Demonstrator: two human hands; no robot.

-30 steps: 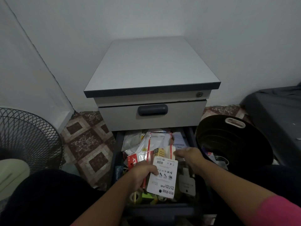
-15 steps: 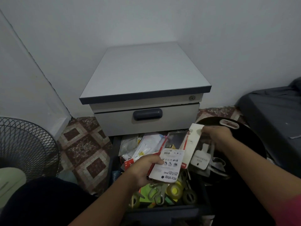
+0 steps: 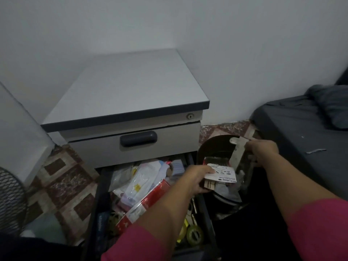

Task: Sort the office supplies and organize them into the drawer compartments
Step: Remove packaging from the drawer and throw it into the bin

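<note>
left hand (image 3: 194,178) grips battery card pack (image 3: 222,175) plus a few flat packs, held over dark round bin (image 3: 211,147) right of open drawer (image 3: 102,187); right hand (image 3: 262,150) pinches pale card package (image 3: 238,151) above same bin; drawer pretty crammed, red packet (image 3: 150,199), tape rolls (image 3: 194,234)

TEXT: "eco shop" | ON: white battery card (image 3: 223,176) | ORIENTATION: upside down | OTHER PRINT: too blurred to read
</note>
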